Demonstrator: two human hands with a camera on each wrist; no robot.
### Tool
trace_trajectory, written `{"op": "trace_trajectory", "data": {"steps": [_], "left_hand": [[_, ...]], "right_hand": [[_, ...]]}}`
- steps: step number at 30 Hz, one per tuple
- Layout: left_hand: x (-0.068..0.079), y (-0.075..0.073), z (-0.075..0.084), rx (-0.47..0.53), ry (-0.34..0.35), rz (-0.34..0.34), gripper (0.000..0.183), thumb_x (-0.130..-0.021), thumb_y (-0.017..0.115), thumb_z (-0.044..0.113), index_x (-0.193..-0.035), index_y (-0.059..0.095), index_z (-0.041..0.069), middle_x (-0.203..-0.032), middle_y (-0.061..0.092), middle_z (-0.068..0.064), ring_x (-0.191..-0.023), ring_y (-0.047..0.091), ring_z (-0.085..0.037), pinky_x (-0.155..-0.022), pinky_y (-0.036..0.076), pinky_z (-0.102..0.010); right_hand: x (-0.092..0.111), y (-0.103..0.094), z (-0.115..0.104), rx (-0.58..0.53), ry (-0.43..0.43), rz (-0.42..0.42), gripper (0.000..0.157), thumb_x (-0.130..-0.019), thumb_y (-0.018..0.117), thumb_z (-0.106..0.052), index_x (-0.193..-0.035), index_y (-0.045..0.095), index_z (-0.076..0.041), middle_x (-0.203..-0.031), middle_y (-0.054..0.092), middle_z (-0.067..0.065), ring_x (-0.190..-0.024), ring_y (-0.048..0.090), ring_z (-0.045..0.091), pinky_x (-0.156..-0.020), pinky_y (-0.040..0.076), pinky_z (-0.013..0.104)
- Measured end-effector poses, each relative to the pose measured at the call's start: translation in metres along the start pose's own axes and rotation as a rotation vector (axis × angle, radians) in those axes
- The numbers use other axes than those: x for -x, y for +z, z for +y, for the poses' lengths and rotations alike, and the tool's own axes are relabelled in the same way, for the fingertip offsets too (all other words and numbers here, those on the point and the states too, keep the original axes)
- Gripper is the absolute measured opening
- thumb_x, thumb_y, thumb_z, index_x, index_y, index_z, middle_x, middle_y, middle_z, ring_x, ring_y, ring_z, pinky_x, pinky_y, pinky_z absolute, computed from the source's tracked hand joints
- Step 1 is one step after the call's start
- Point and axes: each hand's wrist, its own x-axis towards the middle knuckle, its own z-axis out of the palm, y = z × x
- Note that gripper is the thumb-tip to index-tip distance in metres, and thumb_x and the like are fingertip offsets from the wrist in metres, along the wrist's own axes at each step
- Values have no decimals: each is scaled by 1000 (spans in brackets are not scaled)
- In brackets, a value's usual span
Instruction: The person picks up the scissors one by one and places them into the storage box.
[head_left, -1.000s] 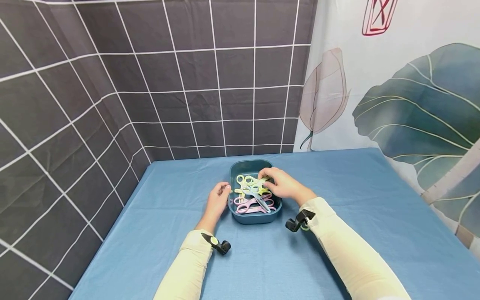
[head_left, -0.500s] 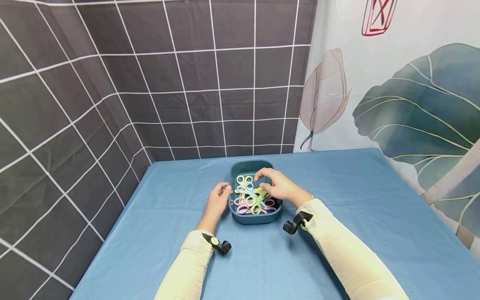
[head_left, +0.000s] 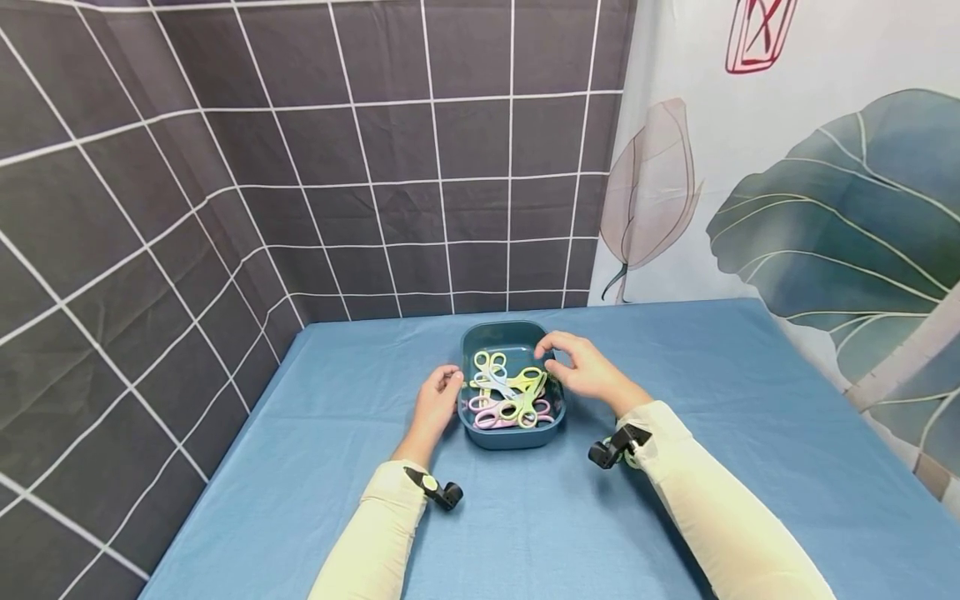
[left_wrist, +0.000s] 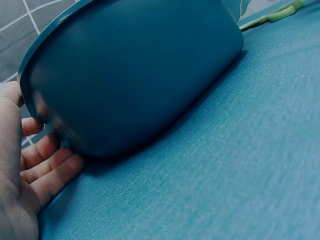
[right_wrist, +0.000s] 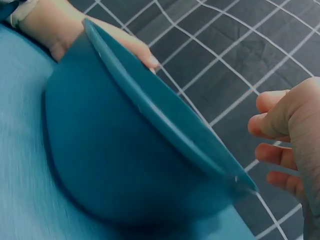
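Observation:
A dark teal plastic tub (head_left: 513, 439) stands on the table, holding several small scissors. Yellow-green scissors (head_left: 529, 402) lie on top at the right, over pink scissors (head_left: 491, 416). Blue scissors (head_left: 491, 377) are at the left of the heap. My left hand (head_left: 435, 402) holds the tub's left side, thumb at the rim and curled fingers against the outer wall in the left wrist view. My right hand (head_left: 585, 367) hovers by the tub's right rim, fingers loosely bent with nothing between them. Overlap hides parts of the lower scissors.
A blue cloth (head_left: 502, 533) covers the table. Behind and at the left hangs a dark gridded curtain (head_left: 390, 208); a leaf-printed one (head_left: 675, 250) hangs at the right. In the left wrist view a green strip (left_wrist: 282, 14) of unclear kind shows past the tub.
My right hand, earlier at the yellow-green scissors inside the tub, has let go and drawn back right to the rim. Those scissors now lie on the heap. My left hand has stayed put.

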Motion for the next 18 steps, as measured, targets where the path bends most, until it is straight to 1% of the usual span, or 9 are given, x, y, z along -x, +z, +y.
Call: {"op": "trace_trajectory", "data": {"steps": [1,4,8,13,15,18], "left_hand": [[0,0,0,-3,1,2,28,-102,59,20,-120,65,0,-92,64,-11,-67,55,-11,-60,50,-25],[0,0,0,-7,1,3,28,-102,59,20,-120,65,0,-91,63,-10,-68,55,-11,-60,50,-26],[0,0,1,-10,-1,1,28,-101,59,20,-120,65,0,-91,62,-9,-68,55,-12,-60,49,-26],[0,-1,1,-20,2,2,28,-102,58,21,-120,65,0,-90,62,-7,-68,55,-12,-60,49,-26],[1,0,2,-21,2,1,28,-102,58,20,-120,64,0,-90,62,-7,-68,54,-12,-60,49,-26],[0,0,2,-25,-2,4,28,-102,58,21,-120,65,0,-92,63,-8,-68,55,-12,-60,50,-26]], "right_hand": [[4,-3,3,1,-1,8,19,-90,63,6,-103,66,-8,-109,67,4,-109,61,28,-95,47,54],[16,-12,11,19,8,28,20,-88,63,8,-101,67,-7,-107,67,4,-108,61,27,-97,47,53],[33,-23,21,51,37,30,20,-87,63,8,-99,67,-8,-105,67,3,-107,62,28,-95,48,53],[54,-33,30,61,62,-7,17,-89,63,8,-100,67,-6,-104,67,3,-105,61,28,-92,48,55],[63,-36,34,71,67,-29,18,-89,63,7,-100,67,-7,-104,67,1,-103,62,26,-91,49,53],[74,-40,39,79,61,-62,26,-84,60,10,-100,68,-9,-103,67,-1,-101,61,23,-89,50,49]]}}
